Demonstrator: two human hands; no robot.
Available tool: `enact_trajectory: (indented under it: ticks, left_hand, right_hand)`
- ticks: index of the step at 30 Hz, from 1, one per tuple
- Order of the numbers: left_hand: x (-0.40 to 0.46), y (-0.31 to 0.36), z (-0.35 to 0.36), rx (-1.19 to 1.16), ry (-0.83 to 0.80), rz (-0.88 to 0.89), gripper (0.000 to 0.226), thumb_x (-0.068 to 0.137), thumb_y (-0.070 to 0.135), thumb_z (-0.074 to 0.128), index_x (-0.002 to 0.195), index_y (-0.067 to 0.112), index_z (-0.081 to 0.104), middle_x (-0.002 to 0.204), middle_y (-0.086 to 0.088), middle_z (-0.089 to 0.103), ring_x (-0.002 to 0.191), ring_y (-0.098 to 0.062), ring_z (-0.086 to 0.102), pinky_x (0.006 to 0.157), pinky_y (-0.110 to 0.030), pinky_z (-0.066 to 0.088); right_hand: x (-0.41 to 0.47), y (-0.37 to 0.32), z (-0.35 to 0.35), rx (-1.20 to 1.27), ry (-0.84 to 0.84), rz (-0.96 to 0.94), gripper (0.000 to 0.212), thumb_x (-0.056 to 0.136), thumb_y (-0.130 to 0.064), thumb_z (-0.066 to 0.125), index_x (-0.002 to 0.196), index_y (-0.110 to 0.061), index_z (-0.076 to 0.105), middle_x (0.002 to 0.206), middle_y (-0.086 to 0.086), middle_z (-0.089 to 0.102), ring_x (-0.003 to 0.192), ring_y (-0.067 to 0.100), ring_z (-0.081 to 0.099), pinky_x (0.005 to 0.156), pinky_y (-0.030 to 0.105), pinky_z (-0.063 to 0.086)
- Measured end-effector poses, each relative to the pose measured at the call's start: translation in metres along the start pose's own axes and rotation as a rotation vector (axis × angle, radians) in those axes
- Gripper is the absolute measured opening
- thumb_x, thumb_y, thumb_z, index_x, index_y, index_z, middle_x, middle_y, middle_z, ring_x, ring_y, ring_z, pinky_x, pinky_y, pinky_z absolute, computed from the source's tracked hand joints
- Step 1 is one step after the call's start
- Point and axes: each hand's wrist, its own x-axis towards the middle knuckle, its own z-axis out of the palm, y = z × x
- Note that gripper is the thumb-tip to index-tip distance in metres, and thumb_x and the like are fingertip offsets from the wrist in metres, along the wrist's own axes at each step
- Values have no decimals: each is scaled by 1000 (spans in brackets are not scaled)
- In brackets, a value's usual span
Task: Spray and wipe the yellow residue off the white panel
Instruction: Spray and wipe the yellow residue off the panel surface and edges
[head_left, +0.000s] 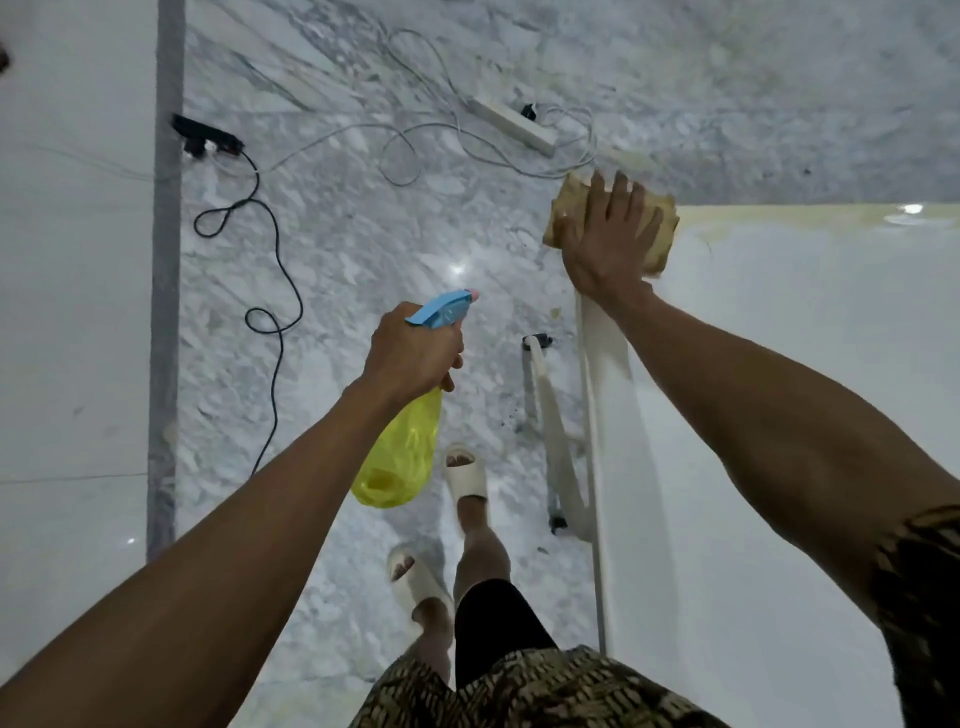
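Head camera looks down over two bare arms onto a marble floor (363, 234). The right hand (608, 239) lies flat, fingers spread, pressing a tan cloth (660, 228) onto the far corner of the white panel (779, 415). The cloth sticks out past the fingertips and on both sides of the palm. A yellow residue (779, 214) runs as a pale band along the panel's far edge, starting just beside the cloth and going off to the right of that hand. The rest of the panel, nearer than the hand, looks glossy white.

The left hand (410, 353) is closed around the neck of a spray bottle (397, 457), well apart from the panel. The blue nozzle (441, 309) rises above the fist and the yellow body hangs below it, over the floor.

Beyond both hands a white power strip (511, 124) and a black power strip (205, 136) lie among loose cables. Below the bottle stand two feet in pale slippers (465, 475).
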Motion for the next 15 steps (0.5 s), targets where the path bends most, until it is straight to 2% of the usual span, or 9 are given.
enact_trajectory:
  ticks: [1,4,6,9,15]
  left_hand:
    - [2,-3,1,4,-4,-13,41,85,23,58,121,22,79,72,-7,73,71,-35,78,67,-50,67]
    - [7,-10,3,10,-12,-48,47,80,27,57,120,16,77,72,-7,74,70,-34,78,70,-55,67]
    - [8,-12,3,13,-22,-53,48,79,28,56,121,16,77,73,-8,74,70,-34,78,71,-54,67]
    - [7,-14,3,15,-37,-51,50,76,24,56,121,15,77,75,-9,75,71,-35,78,71,-52,67]
    - [0,-15,3,26,-32,-38,28,90,18,61,110,6,77,74,-10,75,69,-37,77,68,-50,67]
  right_hand:
    - [4,-1,5,-29,-13,13,66,101,-54,24,158,-20,17,166,10,10,153,33,3,118,61,-1]
    - [4,-4,15,-118,21,17,60,102,-49,22,153,-18,30,160,13,27,150,38,16,116,66,6]
    - [3,-5,16,-148,31,-1,58,104,-45,20,152,-15,30,158,15,30,148,40,19,115,67,9]
    - [0,-5,13,-188,6,-15,58,105,-41,20,154,-12,25,159,18,26,149,41,17,114,68,9]
    - [-5,-4,12,-211,-43,-9,69,101,-44,25,156,-4,16,163,23,14,150,43,13,114,68,10]
